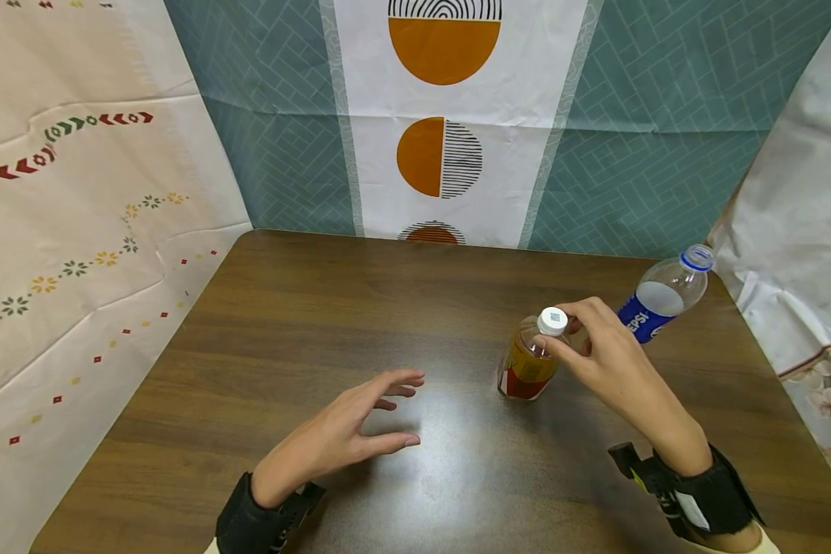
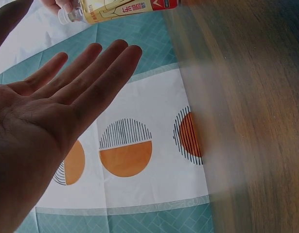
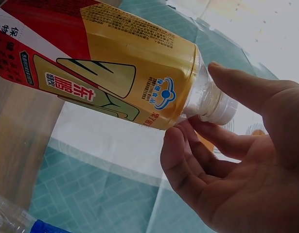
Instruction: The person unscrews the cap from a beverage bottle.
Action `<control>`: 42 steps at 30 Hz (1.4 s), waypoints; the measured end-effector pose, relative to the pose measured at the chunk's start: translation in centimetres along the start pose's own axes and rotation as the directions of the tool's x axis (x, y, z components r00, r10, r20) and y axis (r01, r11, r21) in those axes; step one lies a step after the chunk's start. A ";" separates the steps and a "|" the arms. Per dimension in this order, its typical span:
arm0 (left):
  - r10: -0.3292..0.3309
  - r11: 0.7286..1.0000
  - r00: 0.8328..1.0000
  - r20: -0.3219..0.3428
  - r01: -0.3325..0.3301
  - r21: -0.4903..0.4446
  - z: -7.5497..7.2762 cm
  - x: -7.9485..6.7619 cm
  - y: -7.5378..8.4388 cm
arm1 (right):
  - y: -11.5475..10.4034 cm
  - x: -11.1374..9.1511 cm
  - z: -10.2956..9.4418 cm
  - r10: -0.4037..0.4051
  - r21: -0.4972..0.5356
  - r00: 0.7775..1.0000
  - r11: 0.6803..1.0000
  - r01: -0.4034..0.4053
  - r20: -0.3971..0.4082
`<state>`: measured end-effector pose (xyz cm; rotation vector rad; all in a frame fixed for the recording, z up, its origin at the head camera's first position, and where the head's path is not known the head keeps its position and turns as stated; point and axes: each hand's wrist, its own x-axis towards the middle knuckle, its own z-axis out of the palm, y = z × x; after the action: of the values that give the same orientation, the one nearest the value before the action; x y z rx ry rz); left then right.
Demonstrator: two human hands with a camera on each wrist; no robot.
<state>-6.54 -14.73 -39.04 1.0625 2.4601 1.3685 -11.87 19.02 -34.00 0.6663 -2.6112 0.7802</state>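
Dongpeng drink bottle (image 1: pixel 525 365) stood left of my right hand (image 1: pixel 611 360), its neck pinched in my fingertips; my left hand (image 1: pixel 339 433) hung relaxed and empty. Held so high, it could have tipped had I tugged sideways, or my knuckles bumped the Pepsi bottle (image 1: pixel 663 298) beyond.

Black wristbands (image 1: pixel 725 492) sit near cream sleeves (image 1: pixel 765 543).

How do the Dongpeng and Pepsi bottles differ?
The Dongpeng bottle wears a white cap; the Pepsi bottle looks uncapped. The Dongpeng bottle is wrapped in gold and red, the Pepsi bottle in blue. The right hand holds the Dongpeng bottle, not the Pepsi bottle. Both bottles are transparent.
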 end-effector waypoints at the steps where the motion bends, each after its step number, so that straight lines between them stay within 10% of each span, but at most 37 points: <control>1: -0.003 1.000 1.000 0.000 0.003 -0.001 0.0 0.0 0.0 | 0.0 0.0 0.0 0.002 0.000 1.000 1.000 -0.002 0.000; 42: 0.009 1.000 1.000 0.002 -0.009 0.013 0.1 0.0 0.3 | -3.2 0.4 -0.9 -0.063 0.015 0.998 0.998 0.064 -0.026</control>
<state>-6.35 -14.51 -38.83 1.0790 2.4693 1.3551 -10.43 17.03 -31.79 0.7352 -2.5500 0.7862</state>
